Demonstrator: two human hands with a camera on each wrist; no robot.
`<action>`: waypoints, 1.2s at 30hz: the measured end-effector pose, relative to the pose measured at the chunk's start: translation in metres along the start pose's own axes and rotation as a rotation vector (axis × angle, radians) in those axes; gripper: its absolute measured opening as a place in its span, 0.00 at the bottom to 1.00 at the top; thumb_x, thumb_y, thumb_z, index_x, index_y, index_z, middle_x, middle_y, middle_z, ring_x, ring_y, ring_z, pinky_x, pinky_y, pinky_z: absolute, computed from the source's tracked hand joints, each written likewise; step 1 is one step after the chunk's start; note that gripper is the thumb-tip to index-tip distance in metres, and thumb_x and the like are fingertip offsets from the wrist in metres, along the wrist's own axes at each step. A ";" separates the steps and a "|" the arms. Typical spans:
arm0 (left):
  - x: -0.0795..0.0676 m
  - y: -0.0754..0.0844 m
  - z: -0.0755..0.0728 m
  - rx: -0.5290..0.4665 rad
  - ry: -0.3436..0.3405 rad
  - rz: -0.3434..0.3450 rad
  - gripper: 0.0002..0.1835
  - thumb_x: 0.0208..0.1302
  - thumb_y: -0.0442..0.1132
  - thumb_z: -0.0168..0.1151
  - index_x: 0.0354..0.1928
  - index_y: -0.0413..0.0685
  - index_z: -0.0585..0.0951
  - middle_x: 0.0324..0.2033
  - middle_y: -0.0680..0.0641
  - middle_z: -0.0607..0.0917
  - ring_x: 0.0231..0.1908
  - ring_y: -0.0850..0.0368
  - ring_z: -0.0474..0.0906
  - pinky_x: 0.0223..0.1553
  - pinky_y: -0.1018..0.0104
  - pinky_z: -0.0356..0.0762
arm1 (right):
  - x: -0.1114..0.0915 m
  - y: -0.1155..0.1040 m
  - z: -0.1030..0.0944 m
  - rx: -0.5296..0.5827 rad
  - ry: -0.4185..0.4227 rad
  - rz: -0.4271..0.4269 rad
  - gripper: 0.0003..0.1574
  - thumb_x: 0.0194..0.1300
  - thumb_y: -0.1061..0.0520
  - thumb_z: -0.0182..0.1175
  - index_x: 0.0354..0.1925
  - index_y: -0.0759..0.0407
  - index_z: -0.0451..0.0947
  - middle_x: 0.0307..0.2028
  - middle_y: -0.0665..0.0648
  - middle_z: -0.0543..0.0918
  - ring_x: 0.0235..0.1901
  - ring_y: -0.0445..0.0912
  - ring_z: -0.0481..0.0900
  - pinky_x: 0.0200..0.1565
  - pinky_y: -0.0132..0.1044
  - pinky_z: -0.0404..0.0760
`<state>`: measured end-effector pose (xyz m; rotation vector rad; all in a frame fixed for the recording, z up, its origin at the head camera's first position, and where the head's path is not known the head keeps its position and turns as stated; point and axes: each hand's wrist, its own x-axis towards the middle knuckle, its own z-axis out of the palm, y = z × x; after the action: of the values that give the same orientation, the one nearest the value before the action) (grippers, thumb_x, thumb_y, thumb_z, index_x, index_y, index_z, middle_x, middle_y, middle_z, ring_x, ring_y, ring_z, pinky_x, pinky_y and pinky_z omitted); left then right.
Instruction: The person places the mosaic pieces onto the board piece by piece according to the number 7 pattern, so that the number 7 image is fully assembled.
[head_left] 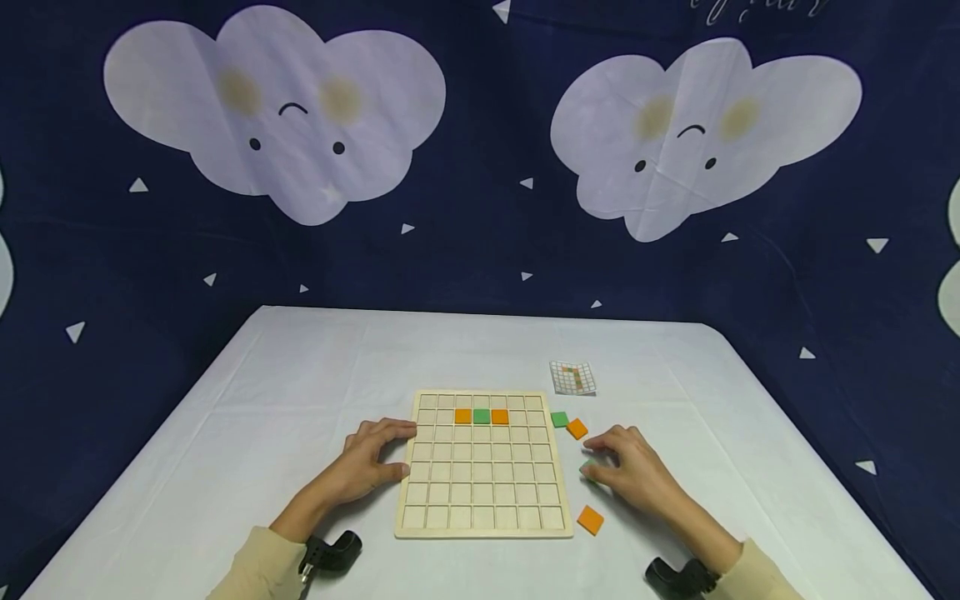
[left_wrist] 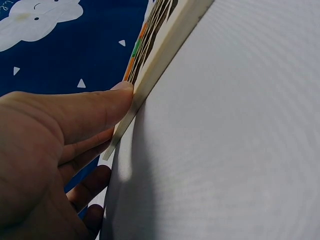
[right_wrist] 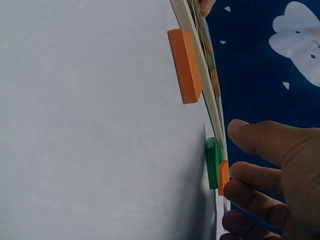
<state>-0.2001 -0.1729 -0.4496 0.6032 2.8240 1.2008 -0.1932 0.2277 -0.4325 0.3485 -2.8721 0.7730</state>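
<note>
A light wooden grid board lies flat on the table, with an orange tile, a green tile and a second orange tile side by side in its upper part. At the board's left edge, the thumb and fingertips of my left hand rest on the frame. My right hand hovers right of the board, thumb and fingers spread apart over a loose green tile. The head view shows this tile partly hidden under the thumb.
Beyond my right hand lie another green tile and an orange tile. Nearer the front, one orange tile sits beside the board. A small printed pattern card lies behind the board's right corner. A dark blue cloud-print cloth hangs behind the table.
</note>
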 end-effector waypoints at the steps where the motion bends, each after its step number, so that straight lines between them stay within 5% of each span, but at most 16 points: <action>1: 0.000 0.000 0.000 0.000 -0.002 0.000 0.26 0.53 0.43 0.68 0.56 0.49 0.76 0.62 0.50 0.74 0.57 0.50 0.63 0.51 0.55 0.52 | -0.001 0.000 0.000 -0.002 -0.002 0.004 0.19 0.46 0.50 0.72 0.40 0.51 0.84 0.35 0.45 0.80 0.38 0.40 0.68 0.41 0.36 0.68; 36: 0.000 -0.001 0.001 0.004 0.017 0.006 0.27 0.52 0.40 0.68 0.57 0.48 0.77 0.61 0.48 0.75 0.57 0.50 0.63 0.51 0.55 0.52 | -0.012 0.011 0.003 -0.077 0.026 -0.017 0.17 0.45 0.55 0.72 0.38 0.51 0.84 0.30 0.43 0.77 0.35 0.40 0.64 0.41 0.38 0.63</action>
<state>-0.2004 -0.1728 -0.4513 0.6056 2.8412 1.2070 -0.1848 0.2379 -0.4423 0.3509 -2.8615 0.6564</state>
